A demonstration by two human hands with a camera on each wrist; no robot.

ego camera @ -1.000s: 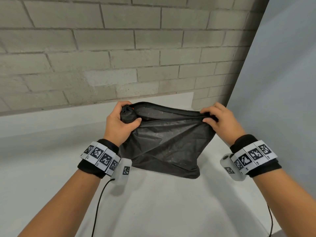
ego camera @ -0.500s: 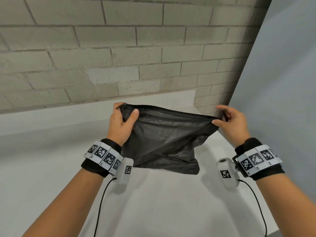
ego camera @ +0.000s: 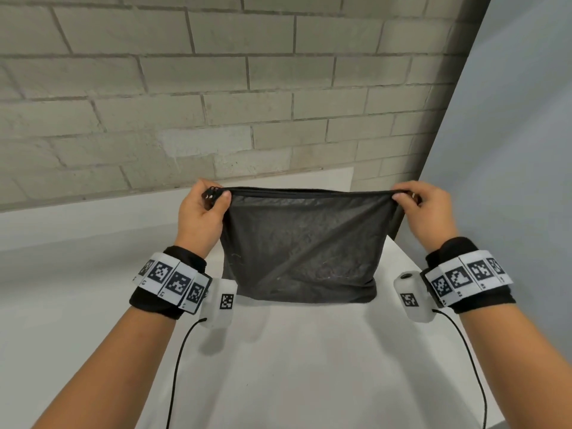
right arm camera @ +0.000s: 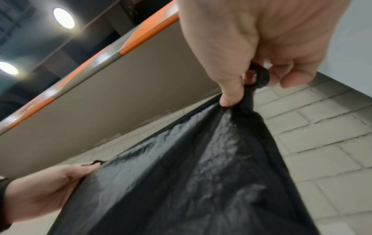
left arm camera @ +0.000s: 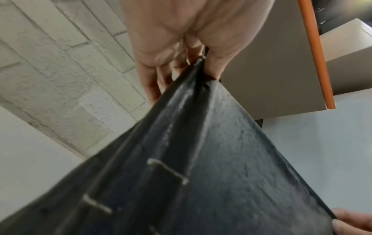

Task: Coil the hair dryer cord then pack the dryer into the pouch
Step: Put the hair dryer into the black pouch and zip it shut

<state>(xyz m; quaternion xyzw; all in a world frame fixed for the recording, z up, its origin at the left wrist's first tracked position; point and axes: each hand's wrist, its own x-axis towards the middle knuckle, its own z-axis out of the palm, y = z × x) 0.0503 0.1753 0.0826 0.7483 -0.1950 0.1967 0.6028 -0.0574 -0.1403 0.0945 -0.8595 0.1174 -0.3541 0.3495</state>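
A black fabric pouch [ego camera: 303, 246] hangs upright over the white table [ego camera: 294, 360], stretched flat between both hands, with its zipper edge [ego camera: 309, 191] pulled into a straight line. My left hand [ego camera: 202, 212] pinches the top left corner by the zipper end. My right hand [ego camera: 424, 209] pinches the top right corner, a small black loop [right arm camera: 259, 76] caught between its fingers. In the left wrist view the pouch [left arm camera: 201, 167] fills the lower frame under the pinching left hand [left arm camera: 193, 52]. The hair dryer and its cord are not visible; whether they are inside the pouch cannot be told.
A grey brick wall [ego camera: 216, 88] stands right behind the table. A pale panel [ego camera: 510, 150] closes off the right side. Thin black wrist-camera cables [ego camera: 179, 366] hang from both wrists over the table's near part.
Both hands have moved apart and lifted, pulling the pouch's gaping mouth taut into a straight, flat line. The pouch now hangs smoother and more upright.
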